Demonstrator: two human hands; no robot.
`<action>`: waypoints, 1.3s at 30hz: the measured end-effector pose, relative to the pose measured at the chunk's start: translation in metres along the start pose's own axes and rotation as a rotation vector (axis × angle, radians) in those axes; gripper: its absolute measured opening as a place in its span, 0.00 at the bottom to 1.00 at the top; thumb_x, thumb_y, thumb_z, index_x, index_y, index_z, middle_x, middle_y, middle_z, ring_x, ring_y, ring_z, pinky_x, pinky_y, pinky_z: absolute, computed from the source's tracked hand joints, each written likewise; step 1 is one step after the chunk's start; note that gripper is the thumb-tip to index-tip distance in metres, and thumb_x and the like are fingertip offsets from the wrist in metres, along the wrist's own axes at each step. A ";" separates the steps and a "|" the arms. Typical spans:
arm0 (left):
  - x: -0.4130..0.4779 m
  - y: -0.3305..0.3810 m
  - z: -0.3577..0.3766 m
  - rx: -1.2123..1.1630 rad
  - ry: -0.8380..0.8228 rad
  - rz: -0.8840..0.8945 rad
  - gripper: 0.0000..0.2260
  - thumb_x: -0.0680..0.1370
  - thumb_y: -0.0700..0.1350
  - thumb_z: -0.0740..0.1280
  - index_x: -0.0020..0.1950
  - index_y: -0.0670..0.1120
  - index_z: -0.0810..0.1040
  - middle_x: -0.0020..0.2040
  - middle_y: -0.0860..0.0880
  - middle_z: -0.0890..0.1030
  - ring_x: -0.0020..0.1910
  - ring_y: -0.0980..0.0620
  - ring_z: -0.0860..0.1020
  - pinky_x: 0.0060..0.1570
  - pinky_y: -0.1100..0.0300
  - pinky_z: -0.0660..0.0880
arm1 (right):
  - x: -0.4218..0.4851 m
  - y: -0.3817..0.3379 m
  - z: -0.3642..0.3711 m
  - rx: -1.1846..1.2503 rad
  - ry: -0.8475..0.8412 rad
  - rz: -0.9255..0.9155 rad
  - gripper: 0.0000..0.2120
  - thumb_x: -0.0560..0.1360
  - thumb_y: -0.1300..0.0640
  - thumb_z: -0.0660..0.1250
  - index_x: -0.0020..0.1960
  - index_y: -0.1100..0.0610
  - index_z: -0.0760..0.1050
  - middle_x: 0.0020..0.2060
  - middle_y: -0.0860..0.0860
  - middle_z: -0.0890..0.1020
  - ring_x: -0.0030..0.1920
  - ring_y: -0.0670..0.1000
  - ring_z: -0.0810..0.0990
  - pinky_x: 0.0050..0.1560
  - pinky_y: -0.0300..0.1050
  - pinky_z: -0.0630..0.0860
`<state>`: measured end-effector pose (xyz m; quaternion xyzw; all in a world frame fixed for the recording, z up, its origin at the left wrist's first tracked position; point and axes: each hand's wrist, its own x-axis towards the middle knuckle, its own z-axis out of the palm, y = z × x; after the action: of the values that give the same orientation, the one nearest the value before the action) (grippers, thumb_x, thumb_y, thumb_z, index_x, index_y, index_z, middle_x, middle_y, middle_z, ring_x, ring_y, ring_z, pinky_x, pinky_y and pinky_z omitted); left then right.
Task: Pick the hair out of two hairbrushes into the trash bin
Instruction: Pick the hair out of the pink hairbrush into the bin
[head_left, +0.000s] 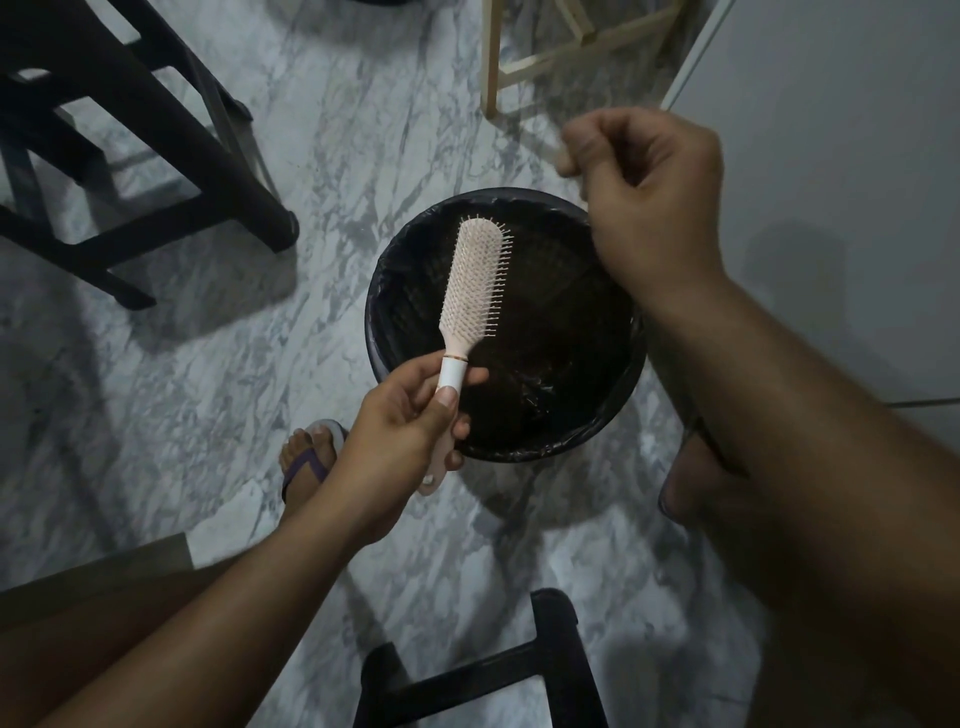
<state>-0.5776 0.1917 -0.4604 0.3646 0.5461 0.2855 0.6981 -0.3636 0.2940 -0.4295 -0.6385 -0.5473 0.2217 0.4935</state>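
My left hand (410, 421) grips the handle of a pale pink hairbrush (475, 280), whose bristled head points up and away over the trash bin (395, 291). The bin is round and black, lined with a dark bag, and stands on the marble floor. My right hand (644, 192) is raised above the bin's far right rim, blurred, with the fingers curled and pinched together. Whether any hair sits between those fingertips cannot be told. No second hairbrush is in view.
A dark stool (119, 156) stands at the upper left and a light wooden frame (550, 57) at the top. Another dark stool (483, 675) is at the bottom. My foot in a sandal (306, 457) rests left of the bin. A white wall (857, 156) is on the right.
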 end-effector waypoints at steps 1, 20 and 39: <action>0.000 0.000 0.000 -0.006 -0.003 -0.004 0.13 0.84 0.38 0.59 0.67 0.45 0.75 0.61 0.50 0.83 0.36 0.54 0.74 0.33 0.59 0.74 | -0.002 0.001 0.001 -0.034 -0.048 -0.002 0.09 0.79 0.56 0.68 0.47 0.60 0.84 0.37 0.48 0.85 0.38 0.42 0.83 0.44 0.38 0.80; -0.001 -0.004 -0.001 0.188 -0.003 0.081 0.17 0.83 0.35 0.60 0.68 0.52 0.74 0.58 0.54 0.84 0.37 0.52 0.76 0.37 0.51 0.75 | -0.040 -0.005 0.017 -0.535 -0.349 -0.081 0.09 0.75 0.49 0.69 0.53 0.49 0.82 0.49 0.48 0.80 0.49 0.52 0.80 0.48 0.53 0.79; 0.002 -0.003 -0.004 -0.106 -0.026 -0.031 0.13 0.84 0.37 0.59 0.67 0.43 0.75 0.62 0.49 0.83 0.36 0.54 0.73 0.33 0.56 0.72 | -0.023 0.009 0.005 -0.360 -0.357 0.167 0.23 0.82 0.46 0.59 0.37 0.57 0.82 0.29 0.48 0.80 0.33 0.49 0.80 0.45 0.50 0.78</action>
<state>-0.5805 0.1929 -0.4644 0.3223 0.5268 0.2987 0.7276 -0.3703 0.2754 -0.4456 -0.7097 -0.6017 0.2699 0.2479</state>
